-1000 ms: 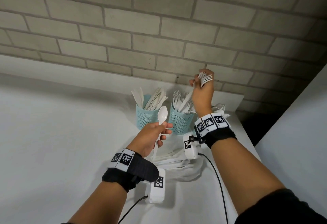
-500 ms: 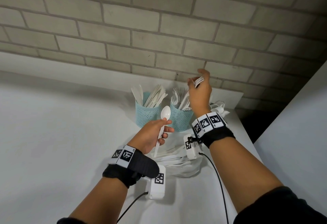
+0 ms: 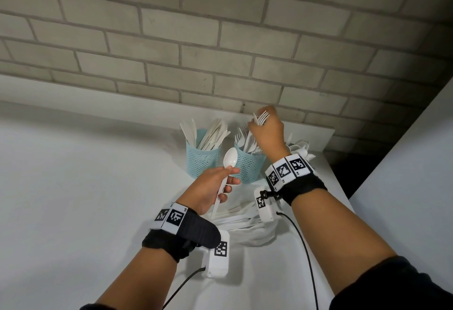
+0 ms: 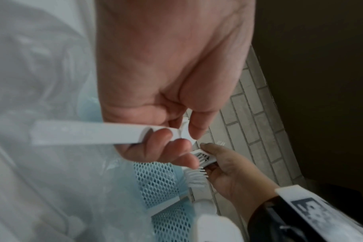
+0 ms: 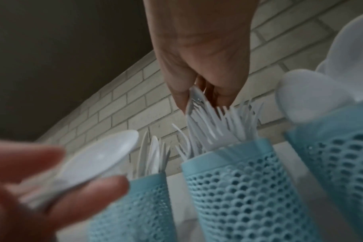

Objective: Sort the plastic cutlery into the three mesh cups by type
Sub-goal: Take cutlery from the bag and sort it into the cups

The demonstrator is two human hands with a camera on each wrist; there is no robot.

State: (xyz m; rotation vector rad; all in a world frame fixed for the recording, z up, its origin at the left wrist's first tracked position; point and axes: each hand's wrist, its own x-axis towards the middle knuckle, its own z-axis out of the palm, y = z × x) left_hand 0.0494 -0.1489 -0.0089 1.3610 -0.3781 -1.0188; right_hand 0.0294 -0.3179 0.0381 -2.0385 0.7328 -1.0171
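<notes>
Three pale blue mesh cups stand by the brick wall: the left cup (image 3: 202, 160) holds knives, the middle cup (image 3: 250, 165) forks, the right cup (image 5: 340, 150) spoons and is mostly hidden behind my right wrist in the head view. My right hand (image 3: 266, 129) pinches white plastic forks (image 3: 261, 118) by their heads, their handles reaching down into the middle cup. My left hand (image 3: 215, 187) grips a white spoon (image 3: 230, 159) by its handle, bowl up, in front of the cups. A pile of loose white cutlery (image 3: 242, 219) lies on clear plastic beneath my hands.
The white table (image 3: 73, 187) ends at its right edge (image 3: 340, 187) just past the cups, with a dark gap and a white panel (image 3: 404, 175) beyond. A low white ledge (image 3: 98, 103) runs along the wall. Cables (image 3: 306, 248) trail from both wrist cameras.
My right hand has come down and slightly left with the forks, so their handles now enter the middle cup. My left hand has kept the spoon almost still.
</notes>
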